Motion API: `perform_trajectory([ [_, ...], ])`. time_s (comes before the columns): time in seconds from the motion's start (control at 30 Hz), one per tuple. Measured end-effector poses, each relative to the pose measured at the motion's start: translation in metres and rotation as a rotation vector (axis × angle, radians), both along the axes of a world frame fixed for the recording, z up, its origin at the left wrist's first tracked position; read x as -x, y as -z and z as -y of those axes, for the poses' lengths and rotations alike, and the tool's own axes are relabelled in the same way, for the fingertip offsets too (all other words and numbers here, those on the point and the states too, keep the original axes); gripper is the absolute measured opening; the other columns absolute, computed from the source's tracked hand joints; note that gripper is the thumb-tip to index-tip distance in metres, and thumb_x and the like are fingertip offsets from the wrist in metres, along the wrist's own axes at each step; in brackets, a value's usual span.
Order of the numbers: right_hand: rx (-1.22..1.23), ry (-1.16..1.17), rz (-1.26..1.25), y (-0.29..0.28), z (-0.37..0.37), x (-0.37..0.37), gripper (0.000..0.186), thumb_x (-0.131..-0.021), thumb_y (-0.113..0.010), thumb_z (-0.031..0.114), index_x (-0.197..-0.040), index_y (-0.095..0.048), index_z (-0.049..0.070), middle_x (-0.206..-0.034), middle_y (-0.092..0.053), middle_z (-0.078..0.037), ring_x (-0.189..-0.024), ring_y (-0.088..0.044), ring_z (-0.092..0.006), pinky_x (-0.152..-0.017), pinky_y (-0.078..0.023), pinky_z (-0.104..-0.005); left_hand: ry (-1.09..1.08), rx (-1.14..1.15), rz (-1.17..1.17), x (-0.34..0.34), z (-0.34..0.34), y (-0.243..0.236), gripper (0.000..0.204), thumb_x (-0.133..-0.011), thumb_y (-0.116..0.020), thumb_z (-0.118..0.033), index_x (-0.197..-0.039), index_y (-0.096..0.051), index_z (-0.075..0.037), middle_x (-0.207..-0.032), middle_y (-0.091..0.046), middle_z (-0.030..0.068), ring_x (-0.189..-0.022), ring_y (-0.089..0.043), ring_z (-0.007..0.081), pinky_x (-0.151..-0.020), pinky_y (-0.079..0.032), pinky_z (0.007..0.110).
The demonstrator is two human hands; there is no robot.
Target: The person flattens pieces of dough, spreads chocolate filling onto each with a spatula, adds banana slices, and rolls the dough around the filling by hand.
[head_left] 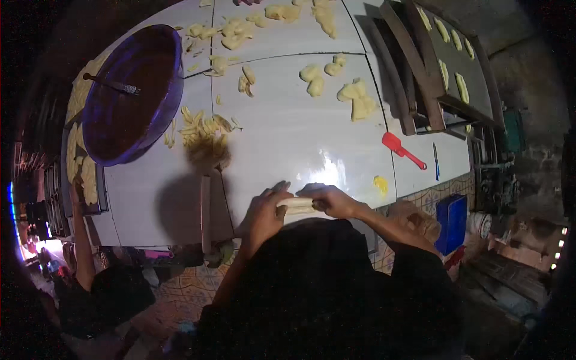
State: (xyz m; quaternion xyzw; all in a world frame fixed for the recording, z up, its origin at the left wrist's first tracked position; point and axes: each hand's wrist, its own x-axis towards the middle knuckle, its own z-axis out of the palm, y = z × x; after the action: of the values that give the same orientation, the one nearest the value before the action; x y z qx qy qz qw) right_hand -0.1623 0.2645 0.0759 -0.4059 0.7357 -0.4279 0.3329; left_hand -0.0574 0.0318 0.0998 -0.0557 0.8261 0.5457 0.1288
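A pale piece of dough (298, 207) lies at the table's near edge, flattened and folded lengthwise. My left hand (268, 210) grips its left end with curled fingers, while my right hand (332, 200) pinches the right end. Part of the dough is hidden by my dark clothing. To the left of my left hand is a rolling pin (206, 214). Farther off sits a heap of yellow strips, like sliced banana (204, 129). Several dough lumps (358, 99) rest beyond my hands. A yellow smear of soft spread (380, 185) is right of my right hand.
A purple basin (177, 72) with a brush (114, 84) stands at left. Stacked trays (432, 78) carrying dough pieces are at right, near a red spatula (403, 150) and a blue-handled knife (437, 162). A co-worker's arm (82, 246) reaches a dough-filled tray (101, 186) on the left.
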Motion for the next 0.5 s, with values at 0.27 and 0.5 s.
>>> perform_trajectory([
  [0.27, -0.012, 0.079, -0.342, -0.020, -0.001, -0.038, 0.064, -0.088, -0.070, 0.010, -0.148, -0.048, 0.005, -0.149, -0.050, -0.018, -0.136, -0.050, -0.0368, -0.110, -0.047, -0.0440, -0.032, 0.422, -0.368, -0.044, -0.023, 0.001, 0.067, -0.082, -0.060, 0.008, -0.147, -0.047, -0.003, -0.141, -0.054, 0.0238, -0.124, -0.056, 0.0408, -0.102, -0.049, 0.045],
  [0.5, 0.187, -0.027, -0.578, 0.057, 0.032, -0.038, 0.058, -0.089, -0.071, 0.024, -0.142, -0.055, 0.006, -0.125, -0.061, -0.015, -0.119, -0.057, -0.0350, -0.103, -0.048, -0.0446, -0.507, -0.436, -0.073, -0.053, -0.033, 0.082, 0.060, -0.094, -0.057, 0.000, -0.151, -0.038, 0.005, -0.129, -0.060, 0.0191, -0.112, -0.059, 0.0215, -0.089, -0.053, 0.030],
])
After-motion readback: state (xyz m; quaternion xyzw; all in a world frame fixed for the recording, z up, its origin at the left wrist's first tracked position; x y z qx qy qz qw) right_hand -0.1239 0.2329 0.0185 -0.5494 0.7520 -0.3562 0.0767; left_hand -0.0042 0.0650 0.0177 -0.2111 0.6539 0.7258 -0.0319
